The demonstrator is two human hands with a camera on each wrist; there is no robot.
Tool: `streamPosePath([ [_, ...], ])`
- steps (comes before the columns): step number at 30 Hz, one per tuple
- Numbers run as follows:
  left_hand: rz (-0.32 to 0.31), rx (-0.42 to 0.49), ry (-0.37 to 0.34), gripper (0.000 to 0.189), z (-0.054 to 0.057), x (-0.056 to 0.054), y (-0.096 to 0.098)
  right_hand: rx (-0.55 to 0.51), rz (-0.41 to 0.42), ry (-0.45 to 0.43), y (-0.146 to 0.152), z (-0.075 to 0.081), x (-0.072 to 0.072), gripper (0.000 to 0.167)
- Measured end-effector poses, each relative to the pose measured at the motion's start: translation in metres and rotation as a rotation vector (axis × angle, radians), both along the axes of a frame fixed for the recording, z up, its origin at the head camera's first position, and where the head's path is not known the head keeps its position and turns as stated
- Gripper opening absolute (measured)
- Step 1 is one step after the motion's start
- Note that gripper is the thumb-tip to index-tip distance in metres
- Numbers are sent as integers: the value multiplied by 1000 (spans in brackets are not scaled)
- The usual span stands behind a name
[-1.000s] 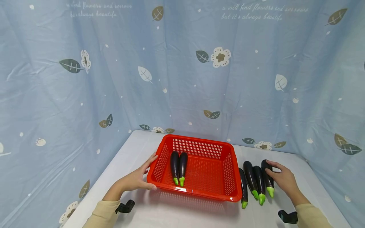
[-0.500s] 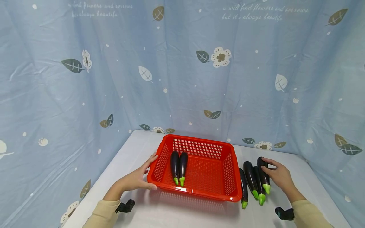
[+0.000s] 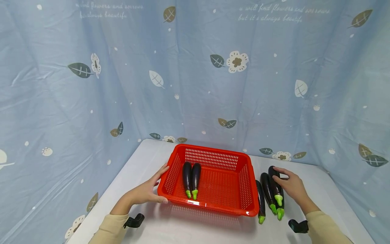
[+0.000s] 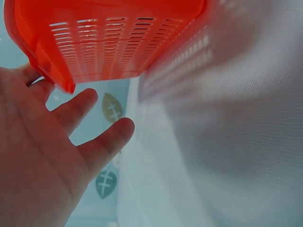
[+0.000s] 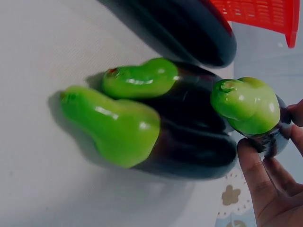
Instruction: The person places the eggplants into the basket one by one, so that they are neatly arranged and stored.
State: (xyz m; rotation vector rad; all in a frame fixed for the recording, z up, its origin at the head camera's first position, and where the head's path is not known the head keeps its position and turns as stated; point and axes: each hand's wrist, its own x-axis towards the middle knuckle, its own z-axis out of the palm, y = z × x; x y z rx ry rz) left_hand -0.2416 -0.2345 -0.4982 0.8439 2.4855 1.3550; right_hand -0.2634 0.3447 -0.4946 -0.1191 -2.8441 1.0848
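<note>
My right hand (image 3: 293, 187) pinches a dark purple eggplant (image 3: 276, 187) between thumb and fingers. In the right wrist view the held eggplant (image 5: 248, 105) points its green stem end at the camera, raised above its neighbours. Below and left of it lie three more eggplants, one (image 3: 281, 207) partly covered by it, one (image 3: 266, 189) in the middle and one (image 3: 260, 203) beside the red basket (image 3: 219, 184). Two eggplants (image 3: 187, 179) lie side by side in the basket's left part. My left hand (image 3: 144, 194) touches the basket's left rim with spread fingers.
The basket stands on a white-covered table (image 3: 189, 230). A blue patterned curtain (image 3: 195, 84) hangs behind and along the sides. Black wrist devices (image 3: 134, 221) sit at both sleeves.
My right hand has lifted the rightmost eggplant and carried it left, over the neighbouring one. My left hand and the basket have stayed in place.
</note>
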Motion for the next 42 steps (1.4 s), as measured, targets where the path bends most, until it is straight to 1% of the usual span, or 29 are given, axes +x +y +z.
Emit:
streamPosePath([
  [12,0,0,0,118,1,1,0,-4,35,7,-14,3,-7,57],
  [17,3,0,-5,119,1,2,1,-10,39,5,-19,7,-10,58],
  [24,3,-1,2,119,-1,0,0,-6,55,33,-26,15,-16,55],
  [36,-3,0,-1,118,2,1,2,2,57,37,-32,17,-22,55],
  [42,6,-9,2,119,1,0,1,-1,73,54,-37,24,-23,55],
])
